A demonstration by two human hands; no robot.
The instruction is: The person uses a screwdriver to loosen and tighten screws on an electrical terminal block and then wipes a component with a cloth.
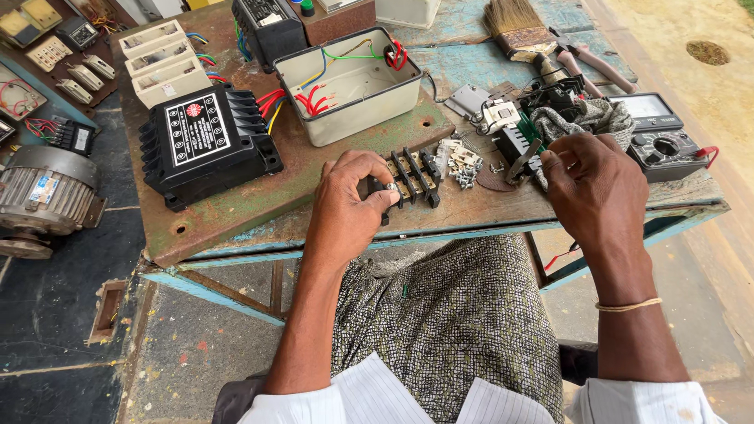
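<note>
My left hand (349,200) grips a black terminal block (412,177) with brass contacts at the front edge of the rusty workbench (259,200). Its thumb and forefinger pinch a small silvery screw or nut against the block's left end. My right hand (593,188) rests to the right, fingers curled over a grey cloth (593,118) and a pile of small black electrical parts (518,141); whether it holds one I cannot tell. A heap of small screws (463,165) lies between the two hands.
A black ribbed transformer box (204,141) stands at left. Behind the block is an open grey enclosure (353,82) with coloured wires. A brush (514,27), pliers (589,63) and a multimeter (664,137) lie at right. An electric motor (43,196) sits on the floor.
</note>
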